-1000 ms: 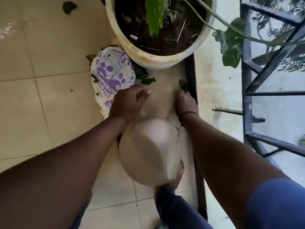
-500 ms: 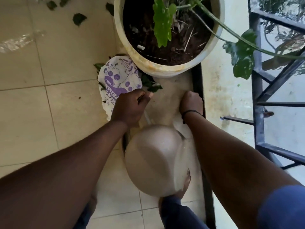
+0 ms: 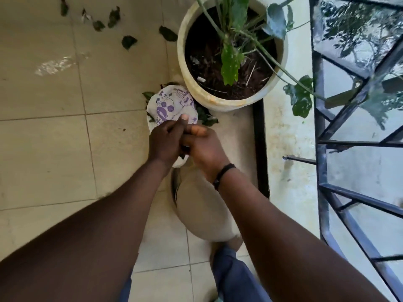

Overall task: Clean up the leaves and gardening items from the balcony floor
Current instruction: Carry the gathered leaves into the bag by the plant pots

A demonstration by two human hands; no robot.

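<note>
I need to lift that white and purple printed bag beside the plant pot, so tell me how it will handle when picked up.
The printed bag looks crumpled and thin, so it will probably flop and sag. Leaves poke out around it, so it is likely light, and some may spill if it tips.

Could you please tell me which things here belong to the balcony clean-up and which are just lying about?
Job: loose leaves on the floor tiles; purple-printed bag; left hand; right hand.
Bystanders: planter pot; railing; upturned beige pot.
</note>
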